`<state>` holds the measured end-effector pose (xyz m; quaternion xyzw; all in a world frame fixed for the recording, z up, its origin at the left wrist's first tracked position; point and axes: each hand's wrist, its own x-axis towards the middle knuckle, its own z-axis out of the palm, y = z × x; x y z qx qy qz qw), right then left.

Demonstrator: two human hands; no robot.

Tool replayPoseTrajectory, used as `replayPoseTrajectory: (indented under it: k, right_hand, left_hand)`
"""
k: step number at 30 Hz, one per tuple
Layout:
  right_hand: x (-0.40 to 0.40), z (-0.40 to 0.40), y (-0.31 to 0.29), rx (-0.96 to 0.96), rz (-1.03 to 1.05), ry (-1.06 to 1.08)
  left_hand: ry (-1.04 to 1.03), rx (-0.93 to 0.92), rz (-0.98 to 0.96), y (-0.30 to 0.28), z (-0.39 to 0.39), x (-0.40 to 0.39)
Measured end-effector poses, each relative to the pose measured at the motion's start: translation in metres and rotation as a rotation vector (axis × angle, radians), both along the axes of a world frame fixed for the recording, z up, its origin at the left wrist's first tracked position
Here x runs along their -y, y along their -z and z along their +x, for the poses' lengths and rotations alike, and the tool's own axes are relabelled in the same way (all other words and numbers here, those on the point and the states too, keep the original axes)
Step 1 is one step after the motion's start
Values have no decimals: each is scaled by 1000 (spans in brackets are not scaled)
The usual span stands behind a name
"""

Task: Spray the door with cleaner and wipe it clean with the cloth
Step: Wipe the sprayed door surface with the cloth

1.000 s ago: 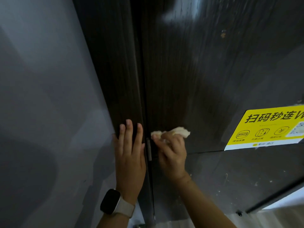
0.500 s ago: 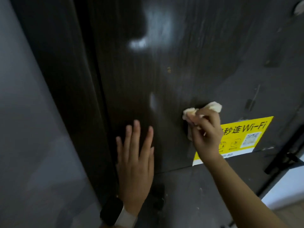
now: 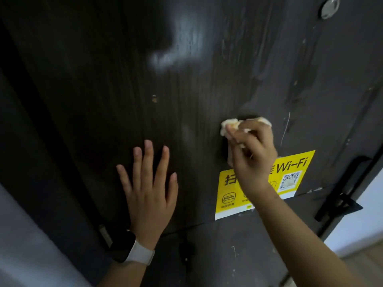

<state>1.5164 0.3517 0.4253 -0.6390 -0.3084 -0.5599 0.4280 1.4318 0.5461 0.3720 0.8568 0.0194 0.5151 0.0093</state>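
While the dark wood-grain door [image 3: 186, 90] fills nearly the whole frame, a pale wall [image 3: 18, 245] shows only in the lower left corner and a strip of lighter wall and floor in the lower right. Door surface glossy, bright glare patch upper centre, streaky smears running down the upper right. Small pale chip at centre, left of the streaks. Round metal fitting [image 3: 330, 7] at top right corner. Black handle hardware [image 3: 342, 201] at right edge, mid-low.

Yellow Wi-Fi sticker [image 3: 290, 175] stuck on the door at right of centre, lower half; QR code on its right part, white strip along its bottom, middle partly hidden by the right wrist.

Left hand [image 3: 149, 189] at lower centre, flat against the door, fingers straight and spread, holding nothing. Smartwatch [image 3: 128, 248] with white band on the left wrist, bottom left of centre.

Right hand [image 3: 250, 154] at centre right, just above the sticker, fingers curled round the cloth [image 3: 228, 126] and pressing it to the door. Cloth is a crumpled pale wad, showing above and left of the fingers, touching the door surface. Hands well apart, left lower than right.
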Motion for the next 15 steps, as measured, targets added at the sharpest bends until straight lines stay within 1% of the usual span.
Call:
replayPoseTrajectory:
  k: [1, 4, 6, 7, 8, 10, 12, 14, 15]
  right_hand:
    - [-3, 0, 5, 2, 2, -4]
    - [-8, -8, 55, 10, -162, -49]
    - [4, -5, 63, 17, -191, -72]
    - [15, 1, 62, 1, -147, -76]
    - [30, 8, 61, -28, -49, -59]
    - [65, 25, 64, -120, 239, 44]
    - [101, 44, 72, -212, 500, 136]
    - [117, 54, 76, -258, 642, 158]
    - [114, 54, 77, -251, 658, 156]
  left_hand:
    - [14, 10, -27, -1, -1, 2]
    - [66, 70, -140, -4, -3, 17]
    - [94, 96, -136, -11, 1, 34]
    - [112, 90, -100, -15, 5, 43]
    - [136, 75, -61, -20, 10, 52]
    - [143, 44, -7, -26, 22, 69]
    - [72, 32, 10, -28, 33, 83]
    - [0, 40, 1, -26, 41, 91]
    - [-23, 47, -2, -25, 43, 92]
